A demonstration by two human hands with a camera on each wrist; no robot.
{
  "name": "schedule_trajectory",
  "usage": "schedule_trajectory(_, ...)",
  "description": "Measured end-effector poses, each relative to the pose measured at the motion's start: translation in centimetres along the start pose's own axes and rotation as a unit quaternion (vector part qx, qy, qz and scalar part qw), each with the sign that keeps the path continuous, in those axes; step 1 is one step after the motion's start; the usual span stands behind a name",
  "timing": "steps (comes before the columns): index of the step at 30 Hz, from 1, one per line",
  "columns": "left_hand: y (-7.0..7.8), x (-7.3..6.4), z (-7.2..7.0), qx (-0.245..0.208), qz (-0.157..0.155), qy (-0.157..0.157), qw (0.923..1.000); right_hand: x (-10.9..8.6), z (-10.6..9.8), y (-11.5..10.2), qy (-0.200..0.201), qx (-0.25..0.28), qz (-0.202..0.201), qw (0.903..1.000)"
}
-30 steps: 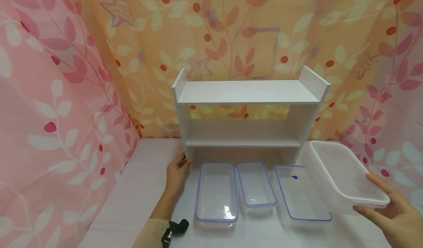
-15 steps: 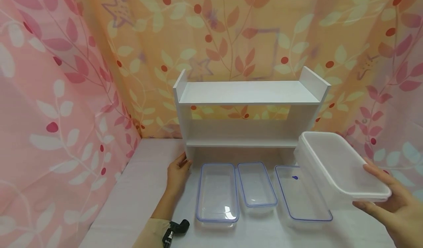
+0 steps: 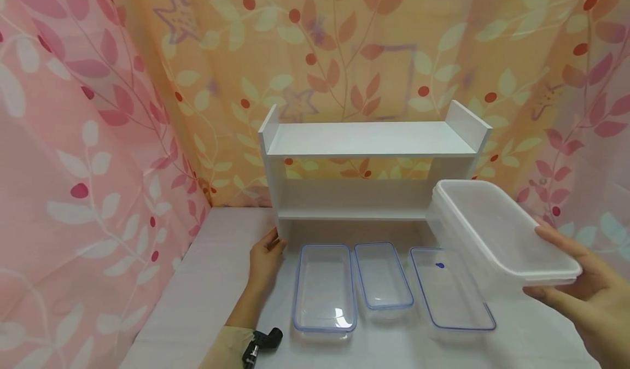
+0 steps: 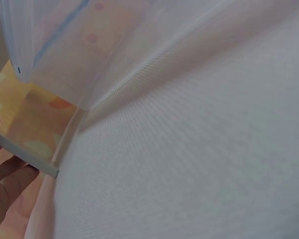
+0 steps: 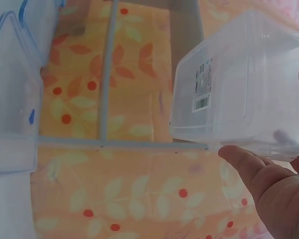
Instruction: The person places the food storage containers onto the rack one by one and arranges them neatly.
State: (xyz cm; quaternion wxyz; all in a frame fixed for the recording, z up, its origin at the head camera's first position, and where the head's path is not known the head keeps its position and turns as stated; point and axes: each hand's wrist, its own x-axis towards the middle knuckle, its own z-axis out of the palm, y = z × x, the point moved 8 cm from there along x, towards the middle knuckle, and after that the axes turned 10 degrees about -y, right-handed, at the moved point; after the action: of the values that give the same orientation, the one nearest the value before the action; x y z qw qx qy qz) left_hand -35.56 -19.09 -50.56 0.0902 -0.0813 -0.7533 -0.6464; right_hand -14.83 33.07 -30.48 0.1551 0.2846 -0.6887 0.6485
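Observation:
My right hand (image 3: 590, 298) grips the near end of a clear plastic food container with a white lid (image 3: 507, 229), fingers and thumb on opposite sides. The container is raised and tilted at the right end of a white two-tier shelf (image 3: 361, 139), covering part of its right side panel. A barcode label (image 5: 202, 102) shows on its underside in the right wrist view. At the shelf's lower left, my left hand (image 3: 266, 257) pinches the front edge of the side panel (image 4: 27, 157); the left wrist view shows the thumb on one face and fingers on the other.
Before the shelf stand three clear containers with blue rims: a large one (image 3: 325, 287) at left, a narrower one (image 3: 384, 276) in the middle, and one with a blue spot (image 3: 455, 292) at right. Patterned curtains (image 3: 98, 139) enclose the white-covered table (image 3: 197, 281).
My right hand has lifted the white-lidded container and moved it leftward, toward the shelf's right side. The left hand still holds the side panel in the same place.

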Motion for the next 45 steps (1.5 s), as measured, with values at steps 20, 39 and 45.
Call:
schedule_trajectory(20, -0.1, 0.1, -0.3, 0.008, 0.010, 0.005, 0.9999, 4.3, 2.6, -3.6, -0.043, 0.052, -0.087, 0.9940)
schedule_trajectory(39, -0.3, -0.1, -0.3, 0.004, -0.012, 0.000, 0.9999, 8.2, 4.2, -5.8, -0.024, 0.013, -0.031, 0.9992)
schedule_trajectory(45, -0.7, -0.1, -0.1, -0.011, -0.021, -0.005, 0.9997, 9.2, 4.4, -6.0, -0.049, 0.061, -0.049, 0.9958)
